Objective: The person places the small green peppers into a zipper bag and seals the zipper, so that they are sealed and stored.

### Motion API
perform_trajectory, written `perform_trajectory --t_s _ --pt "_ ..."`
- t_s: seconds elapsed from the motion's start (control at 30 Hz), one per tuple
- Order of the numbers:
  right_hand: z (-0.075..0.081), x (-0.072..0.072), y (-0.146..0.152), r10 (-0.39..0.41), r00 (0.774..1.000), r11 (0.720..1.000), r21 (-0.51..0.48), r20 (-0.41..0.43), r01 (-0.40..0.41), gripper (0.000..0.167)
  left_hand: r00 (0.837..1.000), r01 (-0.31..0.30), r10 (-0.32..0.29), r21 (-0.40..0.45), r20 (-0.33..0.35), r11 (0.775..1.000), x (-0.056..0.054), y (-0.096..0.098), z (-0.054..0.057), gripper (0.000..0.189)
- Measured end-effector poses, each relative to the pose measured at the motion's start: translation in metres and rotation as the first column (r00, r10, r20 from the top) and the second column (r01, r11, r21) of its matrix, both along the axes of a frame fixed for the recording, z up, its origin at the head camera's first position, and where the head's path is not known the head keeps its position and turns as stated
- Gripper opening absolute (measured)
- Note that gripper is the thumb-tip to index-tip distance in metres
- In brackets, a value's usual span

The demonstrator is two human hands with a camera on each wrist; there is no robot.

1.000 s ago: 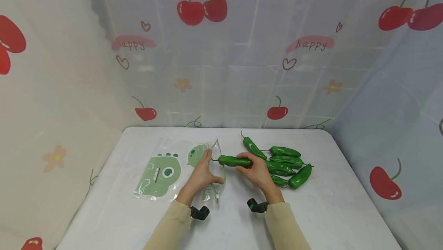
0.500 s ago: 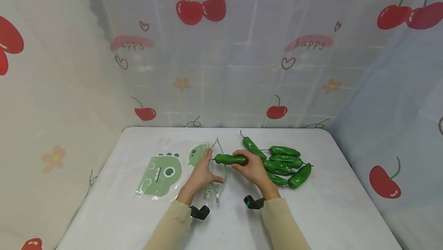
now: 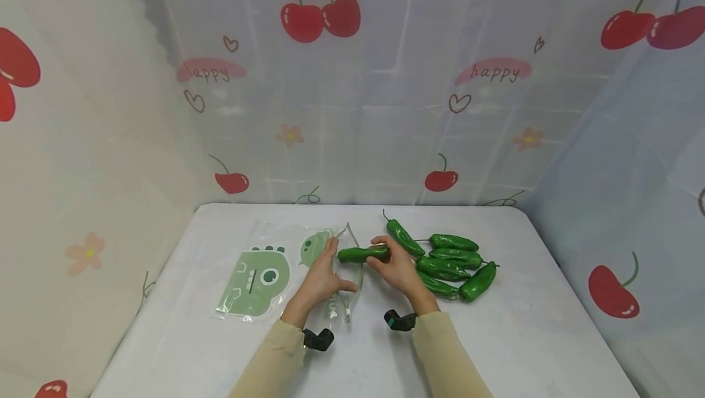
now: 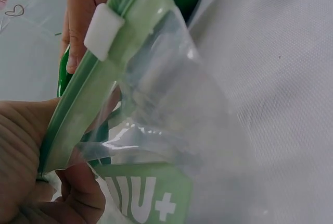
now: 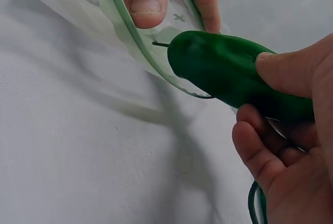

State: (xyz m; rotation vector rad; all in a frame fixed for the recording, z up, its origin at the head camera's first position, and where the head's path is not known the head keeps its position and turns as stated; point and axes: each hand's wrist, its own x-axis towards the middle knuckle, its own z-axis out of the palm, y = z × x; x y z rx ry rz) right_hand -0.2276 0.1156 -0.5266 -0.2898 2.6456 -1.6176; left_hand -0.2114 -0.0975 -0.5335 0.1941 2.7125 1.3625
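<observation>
My right hand (image 3: 398,266) holds a green chili pepper (image 3: 352,255) between thumb and fingers, stem end toward the left. In the right wrist view the pepper (image 5: 218,67) has its stem and front end at the mouth of a clear zip bag (image 5: 125,21). My left hand (image 3: 317,275) is at that mouth, thumb and fingers spread apart so the rim gapes. The bag (image 3: 259,278) lies on its side with a green cartoon print. A white slider (image 4: 103,32) sits on its green zip strip in the left wrist view.
Several more green peppers (image 3: 443,268) lie in a loose group right of my right hand. They rest on a white table (image 3: 523,337). Cherry-printed curtains (image 3: 352,128) stand behind it and along both sides.
My right hand has moved left with the pepper, bringing its stem end into the bag's mouth beside my left hand. The left hand has stayed in place.
</observation>
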Motion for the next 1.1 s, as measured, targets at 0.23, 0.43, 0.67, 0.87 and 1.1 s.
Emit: perform_trajectory --t_s 0.23,0.43,0.67,0.87,1.1 --pt "-0.008 -0.002 -0.005 -0.021 0.999 1.000 -0.010 0.049 0.021 0.030 1.000 -0.001 0.001 0.010 -0.009 1.000 0.001 -0.001 0.002 0.128" --pt "-0.010 -0.001 -0.012 -0.089 0.996 0.996 -0.020 0.030 0.090 0.031 1.000 0.002 -0.001 0.026 -0.017 1.000 0.002 -0.001 0.003 0.126" --pt "-0.009 -0.002 -0.019 -0.150 0.988 0.983 -0.099 0.031 0.152 0.029 0.999 -0.005 0.006 0.037 -0.032 0.999 0.000 -0.001 0.003 0.127" --pt "-0.010 -0.006 -0.023 -0.170 0.984 0.980 -0.091 0.058 0.174 0.028 0.999 -0.001 0.003 0.040 -0.041 0.999 -0.001 -0.002 0.003 0.128" --pt "-0.010 -0.005 -0.027 -0.209 0.976 0.976 -0.050 0.055 0.212 0.031 1.000 0.003 -0.002 0.048 -0.029 0.999 0.001 -0.002 0.003 0.125"
